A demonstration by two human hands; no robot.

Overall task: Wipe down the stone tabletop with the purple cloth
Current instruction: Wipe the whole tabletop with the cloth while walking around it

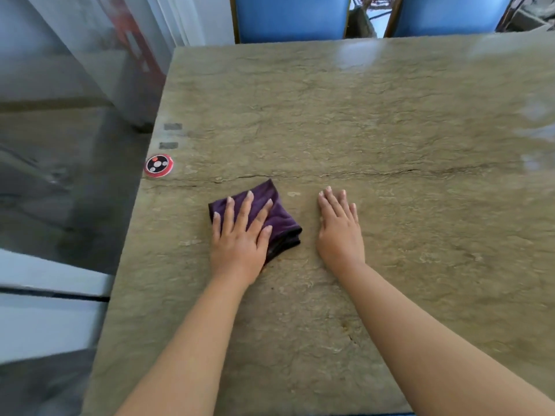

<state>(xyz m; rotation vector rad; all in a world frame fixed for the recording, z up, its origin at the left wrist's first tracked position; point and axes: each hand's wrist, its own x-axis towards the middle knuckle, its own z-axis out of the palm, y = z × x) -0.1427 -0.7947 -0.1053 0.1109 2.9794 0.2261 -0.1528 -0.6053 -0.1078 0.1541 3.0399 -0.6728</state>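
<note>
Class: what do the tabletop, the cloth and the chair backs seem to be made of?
Tabletop: polished stone, by its veins, crack line and glossy reflections.
Cloth: soft purple fabric, perhaps microfibre; folded, matte.
Chair backs: smooth blue padding, likely vinyl, in what looks like a wooden frame.

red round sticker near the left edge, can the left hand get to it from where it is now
Probably yes. The left hand lies flat on the purple cloth, and the red round sticker sits ahead and to its left with only bare stone tabletop between them.

No readable text; the round red sticker [159,165] bears only dots.
</note>
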